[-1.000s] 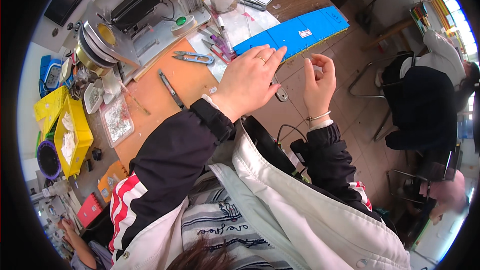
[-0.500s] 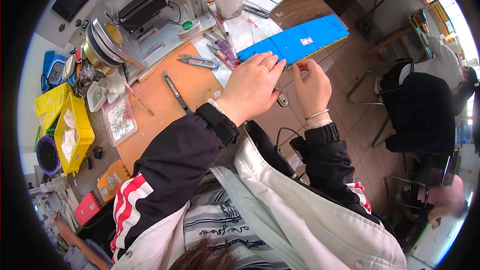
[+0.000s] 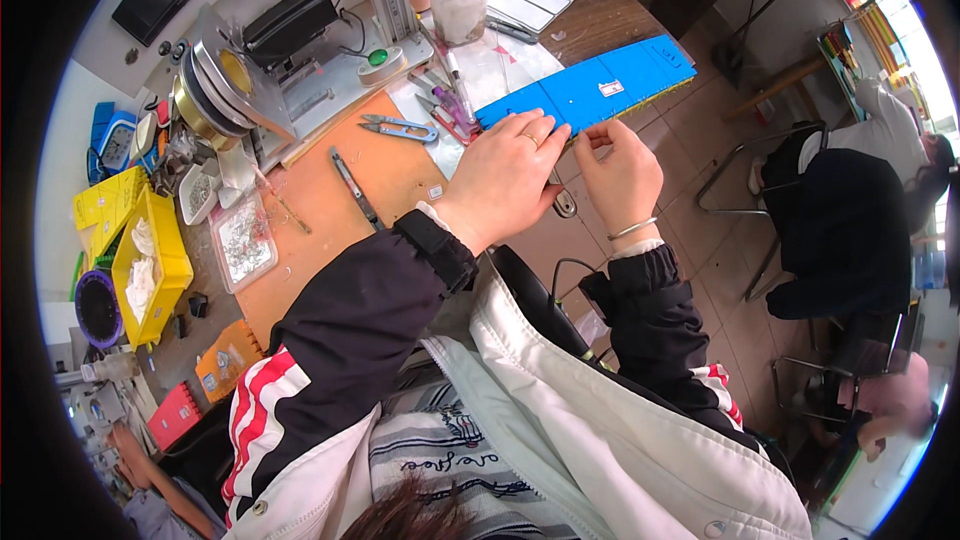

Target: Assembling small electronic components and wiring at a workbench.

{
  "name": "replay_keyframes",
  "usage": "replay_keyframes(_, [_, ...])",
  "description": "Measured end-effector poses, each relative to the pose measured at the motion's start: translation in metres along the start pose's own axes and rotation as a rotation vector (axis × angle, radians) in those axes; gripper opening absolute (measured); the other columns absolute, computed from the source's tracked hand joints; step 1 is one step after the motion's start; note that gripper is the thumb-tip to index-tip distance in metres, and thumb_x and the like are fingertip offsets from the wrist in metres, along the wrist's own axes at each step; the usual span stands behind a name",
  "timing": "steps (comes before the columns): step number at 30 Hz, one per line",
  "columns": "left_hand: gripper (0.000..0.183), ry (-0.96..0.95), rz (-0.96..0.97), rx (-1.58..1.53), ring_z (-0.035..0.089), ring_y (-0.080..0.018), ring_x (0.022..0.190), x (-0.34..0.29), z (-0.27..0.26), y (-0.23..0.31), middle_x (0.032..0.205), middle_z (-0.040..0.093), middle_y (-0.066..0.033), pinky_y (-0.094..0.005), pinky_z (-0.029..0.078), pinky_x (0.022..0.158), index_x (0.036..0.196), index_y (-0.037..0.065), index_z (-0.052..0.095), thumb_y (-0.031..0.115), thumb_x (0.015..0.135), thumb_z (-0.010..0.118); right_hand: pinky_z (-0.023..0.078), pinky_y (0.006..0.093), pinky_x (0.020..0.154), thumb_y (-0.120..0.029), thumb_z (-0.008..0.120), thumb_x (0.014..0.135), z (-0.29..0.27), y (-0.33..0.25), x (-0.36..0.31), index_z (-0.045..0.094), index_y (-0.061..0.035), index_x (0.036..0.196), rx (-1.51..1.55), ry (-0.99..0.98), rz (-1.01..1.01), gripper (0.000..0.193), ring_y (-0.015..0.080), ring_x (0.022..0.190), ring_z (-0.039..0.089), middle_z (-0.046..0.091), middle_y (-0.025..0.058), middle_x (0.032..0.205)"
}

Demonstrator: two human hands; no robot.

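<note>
Pressing down on the near end of a long blue strip [image 3: 590, 90], the left hand [image 3: 505, 175] lies flat with fingers spread, apparently steadying it at the desk [image 3: 400, 175] edge; the right hand [image 3: 620, 175] pinches something small at the strip's rim, too fine to identify; the strip looks rigid and matte, with a fringed yellow edge; steel snips [image 3: 398, 127] and a slim tool [image 3: 353, 188] lie on the orange mat beside.

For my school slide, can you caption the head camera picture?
Left hand and right hand meet at a long blue strip on a cluttered workbench.
</note>
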State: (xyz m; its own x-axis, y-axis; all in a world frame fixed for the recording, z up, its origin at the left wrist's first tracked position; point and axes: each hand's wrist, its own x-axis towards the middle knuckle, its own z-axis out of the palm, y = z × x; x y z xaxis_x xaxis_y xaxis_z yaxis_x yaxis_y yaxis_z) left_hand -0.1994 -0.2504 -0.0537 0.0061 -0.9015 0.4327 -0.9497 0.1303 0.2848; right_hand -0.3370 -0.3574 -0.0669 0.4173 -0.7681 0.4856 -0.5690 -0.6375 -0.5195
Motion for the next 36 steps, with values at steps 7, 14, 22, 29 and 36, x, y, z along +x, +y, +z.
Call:
replay_keyframes(7, [0.060,-0.006,0.011,0.012,0.055,-0.0301,0.123,0.000,-0.001,-0.001,0.125,0.061,-0.0133,-0.0394,0.047,0.102,0.127,0.002,0.060,0.022,0.075,0.079,0.050,0.0345,0.056,-0.020,0.073,0.076,0.004,0.001,0.004,0.065,-0.0121,0.076,-0.044,-0.024,-0.075,0.011,0.0226,0.064,0.066,0.066,0.0010,0.072])
replay_keyframes(14, [0.060,0.004,0.015,0.004,0.055,-0.0290,0.123,0.001,0.001,-0.002,0.125,0.062,-0.0128,-0.0391,0.048,0.102,0.127,0.002,0.060,0.023,0.074,0.079,0.049,0.0349,0.056,-0.017,0.073,0.075,0.007,0.007,0.004,0.063,-0.0114,0.076,0.078,0.052,-0.089,0.011,0.0230,0.064,0.065,0.065,0.0023,0.072])
replay_keyframes(22, [0.061,-0.014,0.007,0.033,0.055,-0.0304,0.123,-0.002,-0.002,0.000,0.125,0.060,-0.0136,-0.0388,0.048,0.102,0.129,0.002,0.058,0.023,0.075,0.079,0.052,0.0416,0.064,-0.033,0.067,0.080,-0.015,-0.010,0.046,0.068,-0.0102,0.081,-0.272,-0.381,-0.066,0.022,0.0309,0.074,0.068,0.070,0.0092,0.079])
replay_keyframes(29, [0.061,-0.021,0.002,0.017,0.055,-0.0308,0.122,-0.003,0.001,0.001,0.123,0.060,-0.0139,-0.0395,0.048,0.101,0.129,0.003,0.057,0.022,0.075,0.078,0.053,0.0398,0.070,-0.030,0.067,0.083,-0.013,-0.008,0.048,0.068,-0.0038,0.087,-0.136,-0.415,-0.098,0.026,0.0299,0.077,0.068,0.071,0.0129,0.083])
replay_keyframes(36, [0.060,-0.023,0.017,-0.037,0.051,-0.0325,0.130,-0.010,0.001,-0.004,0.131,0.058,-0.0174,-0.0429,0.044,0.107,0.130,0.001,0.053,0.027,0.081,0.076,0.049,0.0271,0.069,-0.010,0.065,0.092,-0.088,-0.018,0.057,0.065,-0.0003,0.095,0.277,0.286,-0.215,0.010,0.0146,0.073,0.061,0.065,0.0085,0.085])
